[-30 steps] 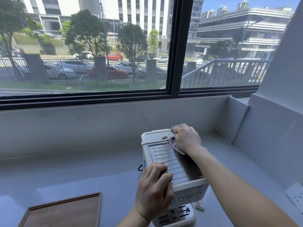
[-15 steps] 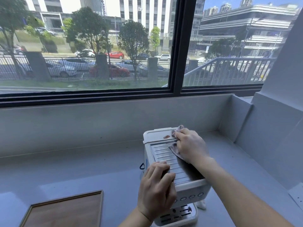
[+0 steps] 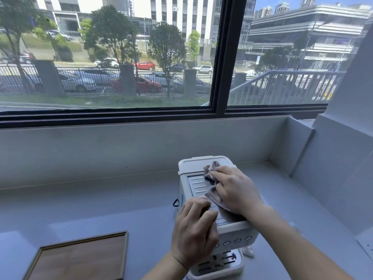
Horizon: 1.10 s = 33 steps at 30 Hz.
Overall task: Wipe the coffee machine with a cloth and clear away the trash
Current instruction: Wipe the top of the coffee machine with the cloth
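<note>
Two hands on the job: your right hand (image 3: 235,190) presses a crumpled grey-pink cloth (image 3: 212,179) flat against the ribbed metal top of the white boxy coffee machine (image 3: 193,184), fingers spread over the fabric rather than clenched round it. Your left hand (image 3: 194,229) lies palm-down on the machine's front left corner, fingers curled over the edge, gripping nothing else. That machine sits on the pale grey counter (image 3: 101,203), toward its right end, below the window. A small white crumpled scrap (image 3: 248,252) lies on the counter just beside the machine's base. Near the counter's front edge, left, sits a dark-rimmed rectangular wooden tray (image 3: 80,259).
</note>
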Each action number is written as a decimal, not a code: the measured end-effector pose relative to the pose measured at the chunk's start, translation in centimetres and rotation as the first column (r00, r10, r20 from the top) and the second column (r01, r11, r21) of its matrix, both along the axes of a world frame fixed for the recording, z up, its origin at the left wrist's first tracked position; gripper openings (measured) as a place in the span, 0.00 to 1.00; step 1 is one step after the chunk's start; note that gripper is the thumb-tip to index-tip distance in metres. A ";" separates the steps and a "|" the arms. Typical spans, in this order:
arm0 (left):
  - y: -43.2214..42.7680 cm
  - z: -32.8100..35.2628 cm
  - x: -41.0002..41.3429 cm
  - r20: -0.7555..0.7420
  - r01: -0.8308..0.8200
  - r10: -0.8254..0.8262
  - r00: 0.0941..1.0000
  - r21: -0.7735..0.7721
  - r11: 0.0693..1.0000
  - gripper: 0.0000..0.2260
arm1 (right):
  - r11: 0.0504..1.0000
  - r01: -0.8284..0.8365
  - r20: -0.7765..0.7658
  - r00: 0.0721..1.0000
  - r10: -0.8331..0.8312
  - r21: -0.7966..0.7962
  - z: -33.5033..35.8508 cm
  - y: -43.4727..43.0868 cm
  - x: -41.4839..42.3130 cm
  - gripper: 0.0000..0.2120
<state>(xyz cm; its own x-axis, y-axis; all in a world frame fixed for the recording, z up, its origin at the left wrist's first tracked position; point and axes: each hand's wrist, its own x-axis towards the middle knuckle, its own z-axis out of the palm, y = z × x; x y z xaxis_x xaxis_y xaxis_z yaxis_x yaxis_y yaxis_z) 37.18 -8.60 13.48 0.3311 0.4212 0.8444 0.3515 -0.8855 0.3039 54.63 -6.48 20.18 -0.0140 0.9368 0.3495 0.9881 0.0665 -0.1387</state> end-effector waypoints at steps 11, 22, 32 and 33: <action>-0.7 -0.8 -0.6 -0.043 -0.056 0.053 0.998 -0.061 0.997 0.05 | 0.998 0.020 -0.109 0.994 -0.026 -0.059 0.2 -0.6 1.3 0.19; -0.2 1.5 -1.5 0.093 0.141 -0.116 0.989 -0.337 0.931 0.23 | 0.993 0.052 -0.176 0.982 -0.071 -0.110 1.0 -1.7 -1.3 0.21; 3.8 5.7 0.8 -0.550 -0.083 -0.139 0.823 -0.359 0.930 0.41 | 0.993 0.108 -0.529 0.846 -0.063 0.056 -0.4 -6.6 -0.4 0.14; 4.0 5.7 1.4 -0.558 -0.076 -0.138 0.818 -0.343 0.936 0.39 | 0.992 0.108 -0.534 0.844 -0.061 0.058 -0.7 -6.8 -0.9 0.10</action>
